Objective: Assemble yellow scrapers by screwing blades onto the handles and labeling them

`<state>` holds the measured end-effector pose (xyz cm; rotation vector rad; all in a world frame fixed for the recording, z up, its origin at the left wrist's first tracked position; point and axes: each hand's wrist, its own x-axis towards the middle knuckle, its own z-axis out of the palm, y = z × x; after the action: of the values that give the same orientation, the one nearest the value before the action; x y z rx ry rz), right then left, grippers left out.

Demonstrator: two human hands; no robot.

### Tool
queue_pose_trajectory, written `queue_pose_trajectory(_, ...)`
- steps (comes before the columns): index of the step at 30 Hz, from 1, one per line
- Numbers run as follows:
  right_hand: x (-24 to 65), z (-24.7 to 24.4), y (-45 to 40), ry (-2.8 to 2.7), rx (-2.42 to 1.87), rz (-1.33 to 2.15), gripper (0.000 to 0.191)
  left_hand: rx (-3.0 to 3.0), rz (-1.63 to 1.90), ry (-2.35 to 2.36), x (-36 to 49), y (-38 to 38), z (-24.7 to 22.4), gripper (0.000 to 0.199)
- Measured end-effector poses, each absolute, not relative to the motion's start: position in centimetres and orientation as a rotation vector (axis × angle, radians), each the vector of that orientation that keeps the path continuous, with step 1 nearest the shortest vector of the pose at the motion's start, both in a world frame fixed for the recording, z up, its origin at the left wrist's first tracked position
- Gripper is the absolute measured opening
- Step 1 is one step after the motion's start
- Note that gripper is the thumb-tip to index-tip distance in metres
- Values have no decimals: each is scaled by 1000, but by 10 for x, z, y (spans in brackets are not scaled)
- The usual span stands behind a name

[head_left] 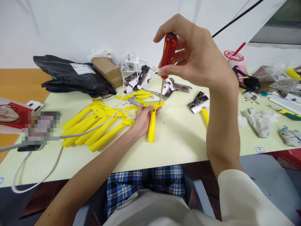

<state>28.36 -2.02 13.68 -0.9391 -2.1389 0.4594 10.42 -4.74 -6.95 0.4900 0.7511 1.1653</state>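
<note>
My right hand point(199, 55) is raised, its fingers wrapped round the red translucent handle of a screwdriver point(169, 50). The screwdriver stands nearly upright, its tip on the head of a yellow T-shaped scraper point(151, 125). That head is pinched in my left hand point(141, 121), with the handle pointing towards me. Left of it lies a pile of yellow scraper handles point(101, 131). Behind the left hand are flat yellow pieces point(142, 93), metal blades and small loose screws point(125, 104). The contact at the screwdriver's tip is too small to make out.
A white cable point(94, 128) crosses the handle pile. Black bags point(77, 75) and a cardboard box point(107, 69) stand at the back left. Carded scraper packs point(199, 101), gloves point(256, 121), a green-yellow screwdriver point(288, 113) and a lidded cup point(232, 56) are on the right.
</note>
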Motion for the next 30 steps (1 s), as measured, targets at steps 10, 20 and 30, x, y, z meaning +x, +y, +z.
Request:
queue_pose_trajectory(10, 275, 137, -27, -2077, -989, 405, 29, 470, 1172, 747, 104, -48, -70, 25)
queue_pose_trajectory(20, 288, 138, -23, -2231, -998, 468, 42, 481, 1177, 741, 105, -47, -72, 23)
queue_pose_trajectory(30, 293, 133, -12, -2152, -939, 492, 48, 457, 1170, 784, 105, -48, -68, 24)
